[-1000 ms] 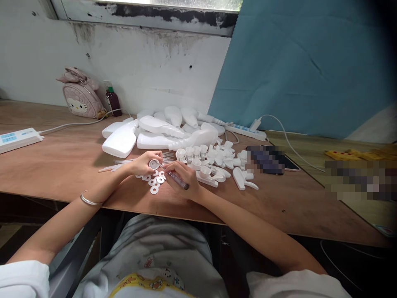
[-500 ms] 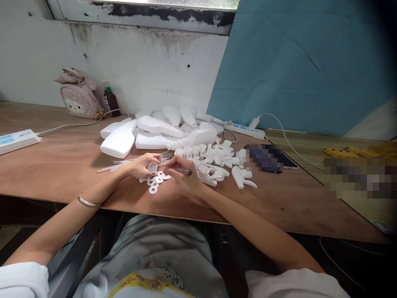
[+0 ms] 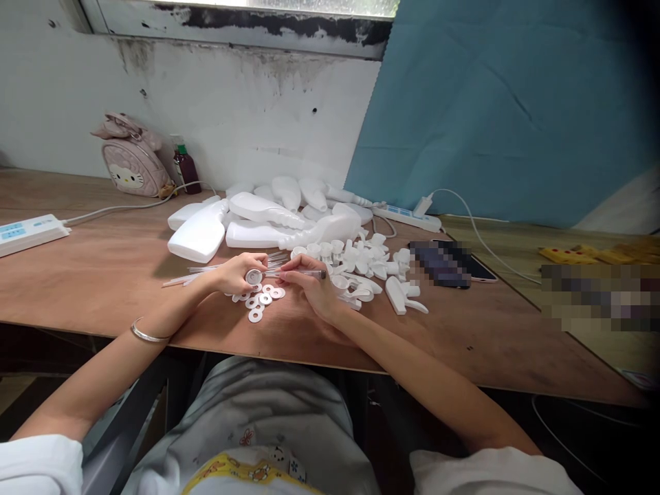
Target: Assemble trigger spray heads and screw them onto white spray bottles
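Note:
My left hand (image 3: 238, 273) is closed around a white spray trigger head, whose round collar (image 3: 254, 277) faces me; the rest is hidden in my fingers. Between the fingertips of my right hand (image 3: 313, 285) is a thin rod-like tool (image 3: 315, 273) with a dark end, pointing left toward the collar. Whether its tip touches the collar I cannot tell. Beneath my left hand lie several flat white ring washers (image 3: 255, 315). Thin clear tubes (image 3: 193, 276) lie behind and beside that hand. White trigger heads (image 3: 364, 258) are heaped beyond my right hand.
White spray bottles (image 3: 199, 232) are piled behind my hands. One loose trigger head (image 3: 397, 295) lies to the right, near the phones (image 3: 443, 265). Power strips (image 3: 31, 234) with cables, a pink bag (image 3: 131, 165) and a dark bottle (image 3: 186, 168) stand farther off.
The right hand and its tool have shifted slightly right and up, away from the collar, and the tool lies more level. The left hand keeps its hold on the trigger head.

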Tool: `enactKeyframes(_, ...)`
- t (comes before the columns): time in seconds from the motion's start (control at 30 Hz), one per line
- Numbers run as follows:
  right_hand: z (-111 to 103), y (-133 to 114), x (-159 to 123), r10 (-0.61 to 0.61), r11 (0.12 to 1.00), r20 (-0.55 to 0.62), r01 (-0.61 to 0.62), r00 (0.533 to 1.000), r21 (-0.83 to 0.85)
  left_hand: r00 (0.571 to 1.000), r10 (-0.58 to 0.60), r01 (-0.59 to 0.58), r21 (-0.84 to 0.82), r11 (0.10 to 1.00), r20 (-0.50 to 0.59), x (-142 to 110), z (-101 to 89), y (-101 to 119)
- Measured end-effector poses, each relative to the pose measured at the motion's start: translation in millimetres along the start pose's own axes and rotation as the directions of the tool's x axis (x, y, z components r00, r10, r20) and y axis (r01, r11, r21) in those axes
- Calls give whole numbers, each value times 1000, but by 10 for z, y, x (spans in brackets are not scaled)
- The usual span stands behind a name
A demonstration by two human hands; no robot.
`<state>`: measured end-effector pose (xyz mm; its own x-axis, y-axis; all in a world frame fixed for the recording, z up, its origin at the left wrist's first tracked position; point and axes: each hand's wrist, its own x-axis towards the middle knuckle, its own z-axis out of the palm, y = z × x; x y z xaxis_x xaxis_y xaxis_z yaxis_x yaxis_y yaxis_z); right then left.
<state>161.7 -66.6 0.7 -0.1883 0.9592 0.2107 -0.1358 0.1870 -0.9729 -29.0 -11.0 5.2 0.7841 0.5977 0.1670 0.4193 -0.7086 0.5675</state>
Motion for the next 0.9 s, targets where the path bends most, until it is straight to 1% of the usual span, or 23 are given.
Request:
enactKeyframes(0.07,0,25,-19,-84,992,-11,83,996,-97,1000,0,1,34,999,-22,0,-9,3)
enactKeyframes(0.13,6,57,-51,-212,950,6,208,977,-234,998,-2,6,68,998,-55,3,-18,4)
enactKeyframes(0.17,9,76,-69,-290,907,45,290,956,-307,998,-1,7,81,997,-70,5,-22,5)
enactKeyframes(0.2,11,95,-86,-367,848,106,379,924,-370,996,1,7,92,996,-85,7,-24,8)
enactKeyframes(0.27,10,134,-111,-492,698,251,550,834,-459,993,7,4,101,995,-114,12,-25,16)
enactKeyframes(0.3,8,151,-117,-529,625,310,610,790,-487,992,9,4,103,995,-129,14,-24,22)
enactKeyframes(0.33,4,166,-119,-550,565,354,648,757,-511,990,12,3,105,995,-143,15,-22,28)
enactKeyframes(0.37,1,177,-118,-556,520,381,667,738,-533,988,16,1,107,994,-152,16,-19,33)
enactKeyframes(0.43,-3,185,-113,-552,475,406,675,728,-564,987,28,-9,119,993,-157,15,-11,36)
enactKeyframes(0.5,2,173,-108,-547,483,397,665,737,-569,988,34,-13,138,990,-149,13,-2,32)
enactKeyframes(0.53,6,161,-108,-546,507,376,653,749,-563,989,32,-11,145,989,-143,12,3,29)
enactKeyframes(0.57,12,147,-108,-543,544,343,632,766,-552,990,27,-6,150,989,-136,11,8,26)
enactKeyframes(0.63,22,114,-107,-514,641,260,568,817,-517,993,15,4,156,988,-120,11,16,23)
enactKeyframes(0.7,26,86,-104,-448,731,184,477,875,-488,994,2,15,155,988,-110,13,21,27)
enactKeyframes(0.77,22,72,-93,-373,795,138,393,918,-462,994,-7,23,151,988,-106,17,22,36)
enactKeyframes(0.9,6,86,-51,-270,896,78,281,960,-343,995,-23,35,135,990,-93,21,17,43)
